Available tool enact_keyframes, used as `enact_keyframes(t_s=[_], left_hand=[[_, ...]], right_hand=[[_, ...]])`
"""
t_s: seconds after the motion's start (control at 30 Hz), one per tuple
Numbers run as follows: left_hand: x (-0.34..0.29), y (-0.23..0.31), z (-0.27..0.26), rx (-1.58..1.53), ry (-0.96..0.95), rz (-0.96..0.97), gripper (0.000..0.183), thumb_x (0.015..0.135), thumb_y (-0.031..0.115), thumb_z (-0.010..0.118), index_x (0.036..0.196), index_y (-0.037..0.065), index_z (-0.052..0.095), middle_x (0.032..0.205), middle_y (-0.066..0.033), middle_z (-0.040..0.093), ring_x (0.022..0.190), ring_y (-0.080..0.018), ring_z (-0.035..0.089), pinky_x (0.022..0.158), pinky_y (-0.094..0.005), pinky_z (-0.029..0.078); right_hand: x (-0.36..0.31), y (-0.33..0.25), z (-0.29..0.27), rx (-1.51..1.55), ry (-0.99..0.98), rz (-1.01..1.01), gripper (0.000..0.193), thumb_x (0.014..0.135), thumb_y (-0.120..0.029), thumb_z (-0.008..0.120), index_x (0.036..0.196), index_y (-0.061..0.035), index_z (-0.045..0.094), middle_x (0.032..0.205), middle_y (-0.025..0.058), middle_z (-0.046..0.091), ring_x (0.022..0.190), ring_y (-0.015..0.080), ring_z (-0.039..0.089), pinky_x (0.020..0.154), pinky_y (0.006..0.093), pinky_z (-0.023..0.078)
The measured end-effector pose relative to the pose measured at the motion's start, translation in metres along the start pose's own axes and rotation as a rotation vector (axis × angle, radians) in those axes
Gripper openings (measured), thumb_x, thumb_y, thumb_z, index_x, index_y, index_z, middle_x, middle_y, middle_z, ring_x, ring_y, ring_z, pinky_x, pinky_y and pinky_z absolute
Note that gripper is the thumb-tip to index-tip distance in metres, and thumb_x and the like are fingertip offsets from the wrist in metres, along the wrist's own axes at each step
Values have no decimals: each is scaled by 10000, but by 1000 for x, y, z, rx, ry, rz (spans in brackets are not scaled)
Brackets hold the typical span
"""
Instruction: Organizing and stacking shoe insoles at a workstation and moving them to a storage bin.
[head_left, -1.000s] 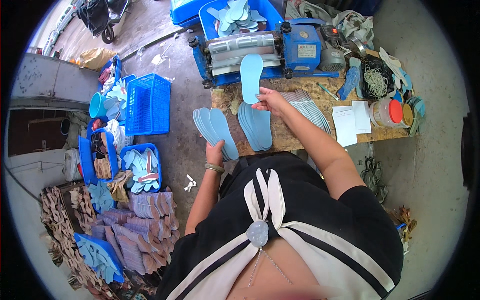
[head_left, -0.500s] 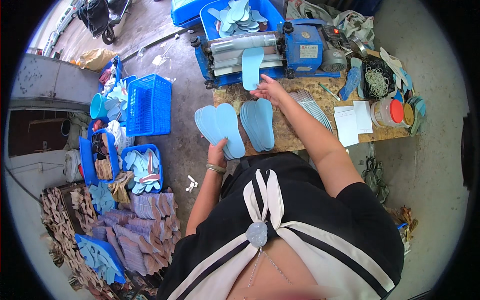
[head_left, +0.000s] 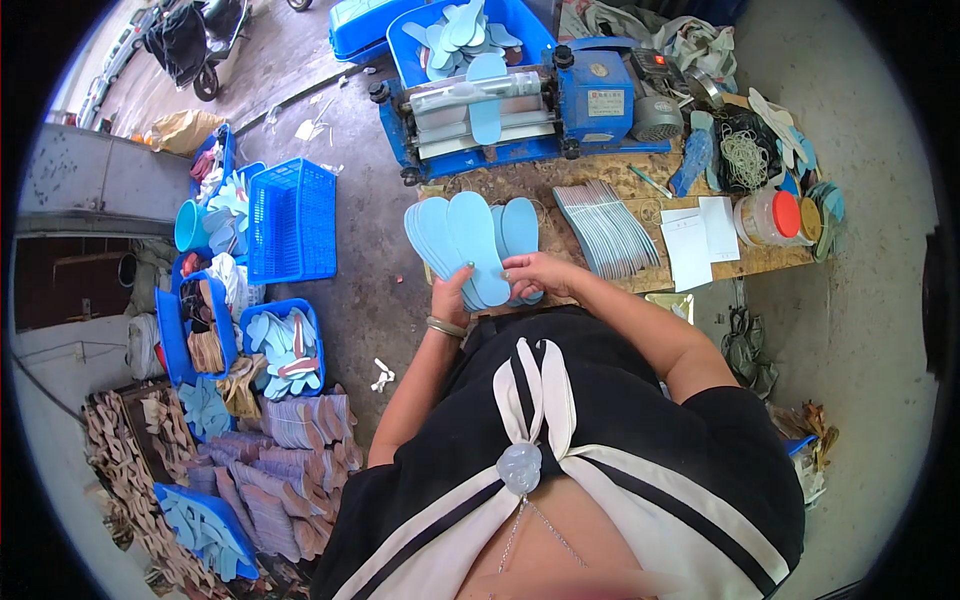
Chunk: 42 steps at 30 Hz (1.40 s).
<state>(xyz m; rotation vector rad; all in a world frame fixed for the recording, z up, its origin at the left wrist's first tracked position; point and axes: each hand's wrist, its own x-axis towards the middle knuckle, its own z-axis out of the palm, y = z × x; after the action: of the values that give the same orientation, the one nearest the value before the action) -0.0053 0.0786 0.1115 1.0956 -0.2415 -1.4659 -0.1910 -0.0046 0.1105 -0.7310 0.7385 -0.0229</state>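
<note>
Head view, from the left edge inward: blue plastic bins (head_left: pixel 205 330) sit on the concrete floor (head_left: pixel 375 300), holding mixed shoe parts and light blue insoles, with an upright blue crate (head_left: pixel 292 220) just beside them and stacks of cut pieces (head_left: pixel 290 440) lower down. Near the middle, the left hand (head_left: pixel 452 300) is closed around the lower end of a fanned stack of light blue insoles (head_left: pixel 455 240), thumb on top and a bracelet at the wrist, holding the fan tilted up over the near edge of the wooden worktop (head_left: pixel 600 180). Just to its right, the right hand (head_left: pixel 535 275) pinches the heel end of the frontmost insole in that fan, fingers curled on it and touching the stack. Beyond the hands, at the far side of the worktop, stands a blue roller machine (head_left: pixel 520 105) with one single insole (head_left: pixel 486 95) lying across its rollers; behind it a blue tub of insoles (head_left: pixel 460 30) is heaped full. Right of the hands, a splayed row of grey-white insole boards (head_left: pixel 605 225) lies on the worktop, then white paper sheets (head_left: pixel 700 240), a clear jar with a red lid (head_left: pixel 770 215), and a tangle of elastic bands (head_left: pixel 745 155) near the far right corner.
</note>
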Motion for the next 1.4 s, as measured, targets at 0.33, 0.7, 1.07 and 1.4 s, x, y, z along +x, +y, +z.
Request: enact_keyframes(t_s=[0.33, 0.7, 1.07, 1.4], left_hand=[[5, 3, -3, 117, 87, -65, 446, 877, 325, 455, 1164, -15, 417, 1015, -137, 566, 873, -221, 583, 723, -326, 480], [-5, -5, -48, 112, 241, 50, 400, 790, 166, 472, 1148, -2, 415, 1031, -133, 546, 885, -243, 563, 770, -349, 461], [-12, 11, -64, 596, 389, 375, 435, 720, 54, 569, 1134, -7, 451, 984, -91, 573, 854, -175, 559, 774, -296, 439], [-12, 19, -63, 516, 357, 377, 425, 726, 60, 615, 1116, -2, 459, 1004, -91, 568, 867, -176, 556, 787, -301, 439]], right_hand=[[13, -18, -20, -70, 223, -245, 221, 869, -177, 488, 1065, -75, 501, 827, 29, 626, 668, 128, 636, 490, 183, 467], [34, -66, -43, -13, 311, -308, 271, 888, -138, 416, 1144, -56, 453, 884, 89, 626, 675, 166, 636, 499, 204, 488], [54, -82, -55, -59, 314, -329, 281, 896, -146, 403, 1157, -62, 462, 892, 79, 623, 681, 160, 633, 507, 203, 480], [70, -111, -57, 2, 361, -341, 300, 897, -179, 433, 1181, -85, 452, 858, 68, 625, 659, 141, 625, 499, 205, 486]])
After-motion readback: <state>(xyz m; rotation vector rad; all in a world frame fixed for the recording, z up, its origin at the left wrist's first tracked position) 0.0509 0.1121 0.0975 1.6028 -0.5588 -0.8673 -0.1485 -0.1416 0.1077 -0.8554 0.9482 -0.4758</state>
